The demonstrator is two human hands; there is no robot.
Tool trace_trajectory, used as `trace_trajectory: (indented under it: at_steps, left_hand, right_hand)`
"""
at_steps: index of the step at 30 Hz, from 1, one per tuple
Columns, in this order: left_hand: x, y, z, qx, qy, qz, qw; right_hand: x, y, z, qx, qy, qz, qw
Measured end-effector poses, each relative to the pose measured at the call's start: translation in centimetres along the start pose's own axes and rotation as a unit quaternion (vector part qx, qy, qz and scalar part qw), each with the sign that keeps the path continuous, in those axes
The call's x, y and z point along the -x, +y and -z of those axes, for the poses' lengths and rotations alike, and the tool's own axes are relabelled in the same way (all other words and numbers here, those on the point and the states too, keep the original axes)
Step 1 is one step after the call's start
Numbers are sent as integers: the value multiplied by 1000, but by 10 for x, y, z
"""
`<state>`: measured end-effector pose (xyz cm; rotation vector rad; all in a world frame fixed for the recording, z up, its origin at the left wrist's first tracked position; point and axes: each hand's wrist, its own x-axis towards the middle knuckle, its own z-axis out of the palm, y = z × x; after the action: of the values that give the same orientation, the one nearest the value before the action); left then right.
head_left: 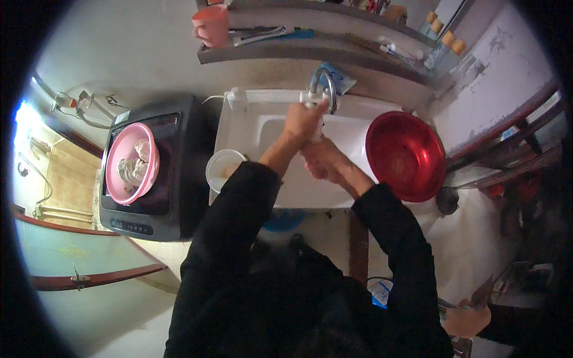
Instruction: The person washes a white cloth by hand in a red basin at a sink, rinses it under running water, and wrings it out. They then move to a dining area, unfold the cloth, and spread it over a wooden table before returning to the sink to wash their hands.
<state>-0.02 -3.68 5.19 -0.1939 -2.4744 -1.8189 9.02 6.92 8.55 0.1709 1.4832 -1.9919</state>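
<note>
Over the white sink (344, 192), my left hand (304, 121) is clenched around a small white item (317, 134), which looks like wet cloth. My right hand (324, 161) grips the same item just below, closer to my body. Most of it is hidden inside my fists. The chrome gooseneck faucet (331, 89) curves down right beside my left thumb. At the sink's right side sits a red basin (405, 156), with nothing seen in it. A white tub (219, 168) stands on the sink's left edge, partly covered by my left sleeve.
On the black washing machine (174, 179) at left rests a pink basin (117, 179) with several crumpled cloths (132, 168). A white bottle (237, 99) and blue packet (340, 79) stand behind the sink. The wall shelf (268, 54) above holds a pink mug (214, 27).
</note>
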Motion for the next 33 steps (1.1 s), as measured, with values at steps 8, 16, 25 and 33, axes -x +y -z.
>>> trace_trajectory:
  at_steps: [8, 16, 25, 33]
  left_hand:
    - [-27, 19, -21, -165, 101, 43, 980]
    - [-14, 11, -7, -36, 124, 78, 989]
    - [68, -28, 215, -40, 160, -40, 985]
    - [70, -193, 453, -233, 300, 240, 894]
  right_hand:
    - [-72, 16, 58, 568, 123, 509, 635]
    - [-60, 5, 30, 737, 219, 232, 596]
    - [-20, -6, -13, -172, -40, 27, 984]
    - [-78, 19, -157, -232, -176, 98, 952]
